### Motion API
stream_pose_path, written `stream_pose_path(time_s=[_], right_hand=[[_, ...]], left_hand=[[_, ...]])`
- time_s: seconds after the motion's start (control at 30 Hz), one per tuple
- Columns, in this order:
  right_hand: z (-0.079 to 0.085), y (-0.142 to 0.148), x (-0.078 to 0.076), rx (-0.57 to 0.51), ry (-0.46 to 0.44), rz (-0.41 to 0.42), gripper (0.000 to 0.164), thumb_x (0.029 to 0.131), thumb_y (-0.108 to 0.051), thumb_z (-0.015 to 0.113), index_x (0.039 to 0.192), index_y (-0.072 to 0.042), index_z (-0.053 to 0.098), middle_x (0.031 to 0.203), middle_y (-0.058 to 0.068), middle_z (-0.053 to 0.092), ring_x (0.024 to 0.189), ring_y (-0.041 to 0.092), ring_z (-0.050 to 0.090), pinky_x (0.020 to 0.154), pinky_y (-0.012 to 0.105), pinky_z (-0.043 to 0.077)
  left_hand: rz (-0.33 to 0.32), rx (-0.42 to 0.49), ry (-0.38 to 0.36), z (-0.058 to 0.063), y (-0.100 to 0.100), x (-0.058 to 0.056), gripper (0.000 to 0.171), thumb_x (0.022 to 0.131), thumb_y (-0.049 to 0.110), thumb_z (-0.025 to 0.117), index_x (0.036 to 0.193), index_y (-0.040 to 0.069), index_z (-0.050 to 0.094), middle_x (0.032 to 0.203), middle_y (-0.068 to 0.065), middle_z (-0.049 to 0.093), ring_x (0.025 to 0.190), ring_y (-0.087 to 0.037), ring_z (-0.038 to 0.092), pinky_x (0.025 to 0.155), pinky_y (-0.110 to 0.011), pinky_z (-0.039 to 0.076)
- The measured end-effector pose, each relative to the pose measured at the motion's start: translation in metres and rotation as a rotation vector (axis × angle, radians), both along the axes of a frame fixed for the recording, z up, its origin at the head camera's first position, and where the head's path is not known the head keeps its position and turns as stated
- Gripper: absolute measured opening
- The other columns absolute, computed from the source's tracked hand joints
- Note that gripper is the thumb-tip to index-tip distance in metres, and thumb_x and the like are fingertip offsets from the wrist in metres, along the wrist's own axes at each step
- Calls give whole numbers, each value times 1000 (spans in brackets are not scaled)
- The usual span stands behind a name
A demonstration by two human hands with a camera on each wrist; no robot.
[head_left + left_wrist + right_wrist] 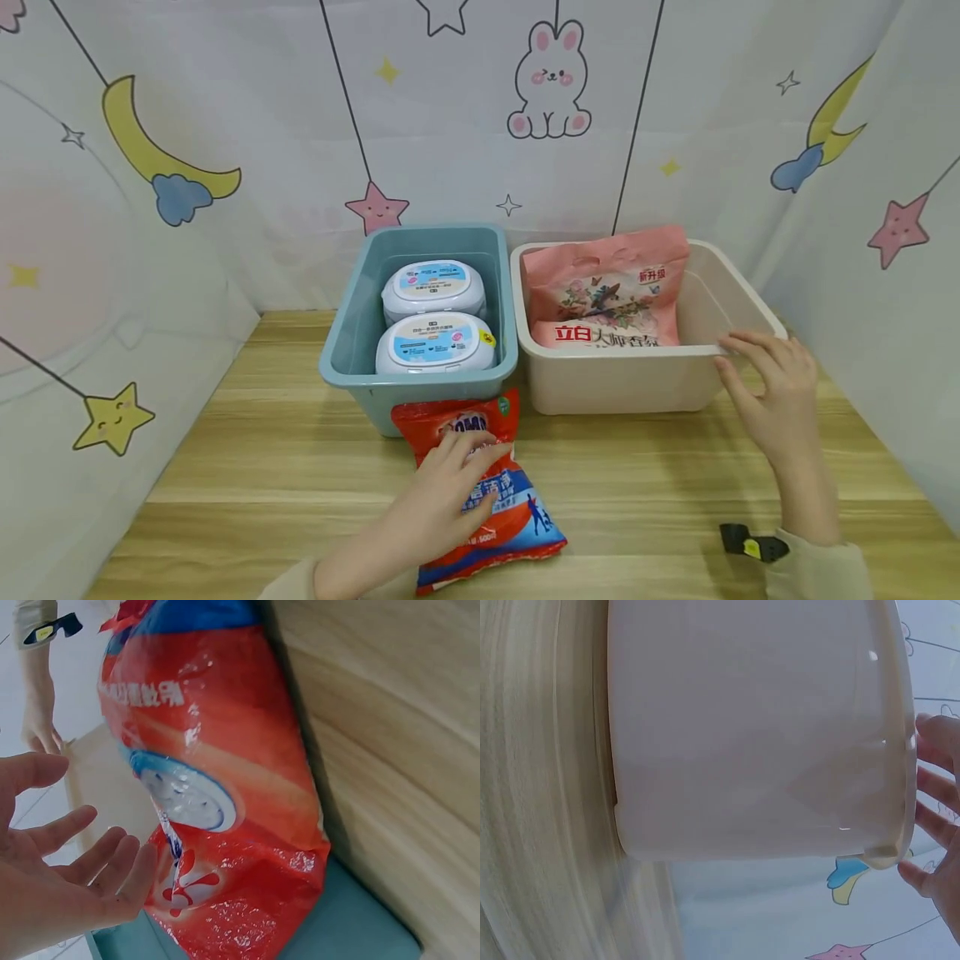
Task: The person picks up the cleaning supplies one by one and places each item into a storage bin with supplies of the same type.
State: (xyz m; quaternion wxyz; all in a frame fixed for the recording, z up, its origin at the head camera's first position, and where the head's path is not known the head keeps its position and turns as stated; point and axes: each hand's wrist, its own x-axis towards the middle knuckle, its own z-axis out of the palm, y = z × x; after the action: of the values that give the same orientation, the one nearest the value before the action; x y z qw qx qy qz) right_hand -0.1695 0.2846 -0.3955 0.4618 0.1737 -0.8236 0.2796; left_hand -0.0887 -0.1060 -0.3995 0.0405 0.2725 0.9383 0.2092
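A red and blue bag of laundry powder [517, 517] lies on the table, its top end against a blue-green bin [348, 379]. Over the bag is my left hand [442, 492], fingers spread and loosely bent; in the left wrist view the palm [52, 885] faces the bag without gripping it. My right hand [780, 392] rests at the front right corner of a cream bin [622, 383], fingertips touching its rim. The right wrist view has those fingers [936, 784] along the rim, partly hidden by it.
Two white lidded tubs [435, 346] with blue labels sit in the blue-green bin. A pink printed bag [607, 287] stands inside the cream bin, right beside it. Behind the wooden table [240, 467] hangs a white curtain [465, 108] with cartoon prints.
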Motion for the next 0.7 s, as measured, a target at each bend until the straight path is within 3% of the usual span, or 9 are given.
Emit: stream_pose_path(time_s=[0.27,0.4,0.6,0.7], right_hand=[[-1,-1,0,-14,6,-13,34,91,-32,66,101,0,72,103,20,67,99,37,53,112,54,27],[-2,-2,-1,1,10,-25,36,91,-34,65,101,0,72,102,20,67,100,38,54,111,55,29],[-4,-3,-3,38,32,-33,32,90,-28,68,102,1,72,101,21,68,100,41,56,103,41,36],[-4,-4,-3,41,28,-44,28,88,-23,70,103,0,72,101,21,68,101,41,55,101,40,36]], left_hand=[[-90,-118,60,-9,-2,7,61,90,38,65,145,32,39,145,-1,42,132,-22,39,104,-51,44],[-127,-148,73,-14,-3,10,62,90,43,63,145,32,39,146,-1,41,131,-23,38,102,-52,45],[-167,-214,88,-20,-3,13,65,87,54,61,145,31,40,148,-1,39,133,-23,36,103,-54,42],[-189,-241,91,-22,-4,13,69,86,56,62,145,32,38,148,0,39,134,-23,34,104,-55,41]])
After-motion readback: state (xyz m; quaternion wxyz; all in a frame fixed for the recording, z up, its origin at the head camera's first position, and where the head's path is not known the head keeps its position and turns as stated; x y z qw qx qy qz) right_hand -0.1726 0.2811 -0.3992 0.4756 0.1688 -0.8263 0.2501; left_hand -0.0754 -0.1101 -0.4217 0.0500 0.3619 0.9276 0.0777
